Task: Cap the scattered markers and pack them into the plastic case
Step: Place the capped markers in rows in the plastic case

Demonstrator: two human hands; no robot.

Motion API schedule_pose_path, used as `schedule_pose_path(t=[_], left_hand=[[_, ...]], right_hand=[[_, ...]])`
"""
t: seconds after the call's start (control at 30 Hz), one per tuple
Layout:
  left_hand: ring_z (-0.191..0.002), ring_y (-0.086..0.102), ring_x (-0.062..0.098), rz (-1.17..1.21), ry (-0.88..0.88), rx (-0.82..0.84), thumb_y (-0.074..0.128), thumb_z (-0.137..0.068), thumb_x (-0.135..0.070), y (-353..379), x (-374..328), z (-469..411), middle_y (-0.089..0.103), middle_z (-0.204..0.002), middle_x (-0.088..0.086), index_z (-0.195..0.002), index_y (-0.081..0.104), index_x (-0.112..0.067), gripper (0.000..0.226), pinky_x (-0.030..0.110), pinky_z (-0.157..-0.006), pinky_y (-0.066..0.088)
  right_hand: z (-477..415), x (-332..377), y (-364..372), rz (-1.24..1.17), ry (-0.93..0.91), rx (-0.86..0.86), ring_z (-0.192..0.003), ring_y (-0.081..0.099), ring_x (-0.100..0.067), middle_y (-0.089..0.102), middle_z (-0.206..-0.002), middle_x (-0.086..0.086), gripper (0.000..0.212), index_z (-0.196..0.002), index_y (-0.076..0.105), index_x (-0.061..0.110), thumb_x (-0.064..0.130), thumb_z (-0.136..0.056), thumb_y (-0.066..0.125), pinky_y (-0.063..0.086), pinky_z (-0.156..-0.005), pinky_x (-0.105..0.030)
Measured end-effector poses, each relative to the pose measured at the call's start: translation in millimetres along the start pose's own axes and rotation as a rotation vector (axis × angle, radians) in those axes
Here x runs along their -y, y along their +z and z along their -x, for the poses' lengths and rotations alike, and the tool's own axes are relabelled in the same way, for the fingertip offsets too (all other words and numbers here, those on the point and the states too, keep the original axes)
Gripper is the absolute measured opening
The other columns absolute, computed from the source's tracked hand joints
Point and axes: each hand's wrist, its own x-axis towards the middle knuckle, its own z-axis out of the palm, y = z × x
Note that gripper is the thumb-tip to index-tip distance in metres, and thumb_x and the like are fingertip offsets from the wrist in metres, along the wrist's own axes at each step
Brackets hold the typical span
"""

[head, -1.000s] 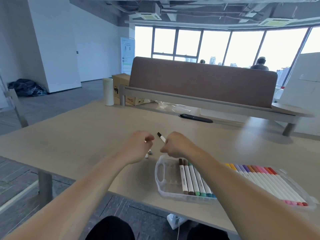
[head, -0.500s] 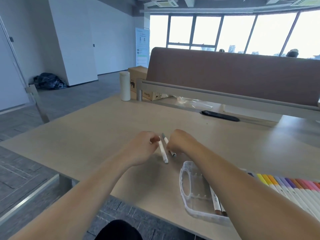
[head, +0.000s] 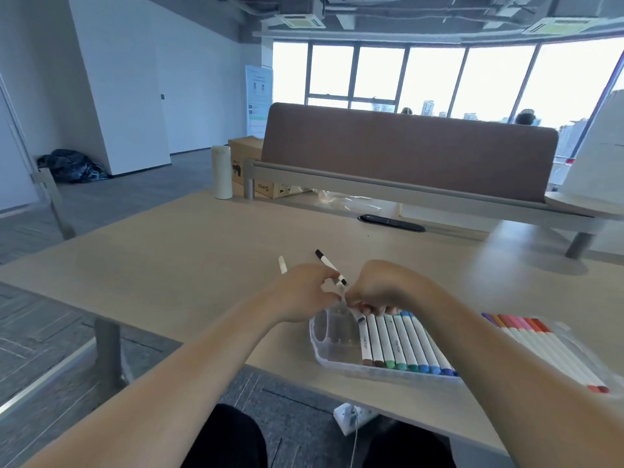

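- At desk point(head: 169, 265) centre, toward the near edge, both hands work close together, knuckles up, just apart.
- Left hand point(head: 304, 293): fingers curled, thumb and forefinger tips drawn into a pinch at the near end of the black-tipped marker point(head: 329, 265).
- Black-tipped marker: long axis runs 5 to 11 o'clock, its far black end pointing to 11 and lifted clear of the desk.
- White marker point(head: 282, 265): shows just past the left hand at its 11 o'clock, pointing near 12. Cannot tell whether it is held or lying on the desk.
- Right hand point(head: 381, 288): fingers curled down, tips touching the far ends of the row of capped markers point(head: 401, 346).
- Grey-capped marker point(head: 358, 319): slants between the two hands, cap end down at the left end of the row. Its grip is hidden, so cannot tell which hand has it.
- Plastic case point(head: 320, 346): clear, at 6 o'clock of the hands, by the desk's near edge. Its handle end is at 9.
- Row in case: white bodies side by side, long axes about 12 to 6, fanning toward 5. Brown, green and blue caps sit nearest.
- Second row of markers point(head: 540, 346): at 3 o'clock of the case, axes 11 to 5.
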Motion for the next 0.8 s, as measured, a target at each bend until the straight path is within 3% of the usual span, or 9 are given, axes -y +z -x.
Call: schedule_pose_path(t=[0.1, 0.17, 0.23, 0.3, 0.4, 0.57, 0.8], left_hand=[[-0.097, 0.062, 0.018, -0.074, 0.045, 0.127, 0.052, -0.092, -0.030, 9.3, -16.1, 10.0, 0.064, -0.121, 0.002, -0.130, 0.058, -0.018, 0.040, 0.028, -0.075, 0.043], [-0.081, 0.060, 0.018, -0.103, 0.058, 0.180, 0.050, -0.089, -0.027, 13.8, -23.3, 15.1, 0.066, -0.106, 0.004, -0.111, 0.063, -0.018, 0.027, 0.032, -0.068, 0.046], [-0.088, 0.060, 0.024, -0.145, 0.076, 0.196, 0.051, -0.086, -0.035, 15.9, -25.6, 17.7, 0.066, -0.102, 0.003, -0.100, 0.060, -0.020, 0.023, 0.038, -0.078, 0.050], [-0.097, 0.060, 0.024, -0.202, 0.101, 0.237, 0.049, -0.083, -0.047, 15.2, -27.5, 21.2, 0.066, -0.109, 0.001, -0.109, 0.060, -0.024, 0.037, 0.040, -0.084, 0.050], [-0.099, 0.059, 0.018, -0.252, 0.121, 0.270, 0.042, -0.073, -0.062, 15.4, -24.1, 21.8, 0.064, -0.117, -0.007, -0.114, 0.059, -0.032, 0.054, 0.041, -0.087, 0.050], [-0.114, 0.058, 0.013, -0.201, 0.105, 0.280, 0.050, -0.068, -0.076, 17.0, -15.6, 18.9, 0.059, -0.134, -0.012, -0.125, 0.057, -0.038, 0.069, 0.039, -0.096, 0.047], [-0.113, 0.060, 0.019, -0.145, 0.084, 0.279, 0.067, -0.074, -0.057, 19.1, -19.7, 16.0, 0.062, -0.130, -0.008, -0.132, 0.056, -0.027, 0.066, 0.042, -0.097, 0.047]], right_hand=[[15.6, -12.9, 5.1, -0.026, 0.004, 0.079, -0.041, 0.029, -0.013, 0.042, -0.046, 0.002, 0.042, -0.055, 0.047, 0.016, 0.037, -0.089, 0.061, 0.018, -0.046, -0.024], [21.9, -17.2, 9.9, -0.042, -0.017, 0.111, -0.042, 0.030, -0.013, 0.043, -0.048, 0.002, 0.048, -0.053, 0.047, 0.016, 0.043, -0.090, 0.062, 0.018, -0.045, -0.024], [22.4, -19.4, 14.5, -0.002, -0.027, 0.104, -0.040, 0.031, -0.013, 0.044, -0.044, 0.000, 0.042, -0.053, 0.048, 0.014, 0.029, -0.090, 0.061, 0.020, -0.043, -0.021], [21.9, -21.4, 16.9, 0.040, -0.022, 0.074, -0.040, 0.034, -0.015, 0.045, -0.048, -0.004, 0.035, -0.054, 0.051, 0.012, 0.019, -0.087, 0.062, 0.023, -0.042, -0.020], [19.3, -23.8, 17.7, 0.050, -0.029, 0.063, -0.033, 0.037, -0.012, 0.046, -0.040, 0.001, 0.036, -0.056, 0.052, 0.011, 0.020, -0.089, 0.065, 0.027, -0.041, -0.019], [17.6, -24.3, 14.6, 0.084, -0.038, 0.082, -0.026, 0.035, -0.008, 0.041, -0.032, 0.007, 0.040, -0.057, 0.050, 0.013, 0.026, -0.093, 0.063, 0.028, -0.040, -0.018], [6.0, -23.3, 18.9, 0.189, -0.063, 0.048, -0.051, 0.051, -0.014, 0.057, -0.061, 0.001, 0.028, -0.068, 0.060, 0.013, 0.028, -0.091, 0.066, 0.042, -0.052, -0.023]])
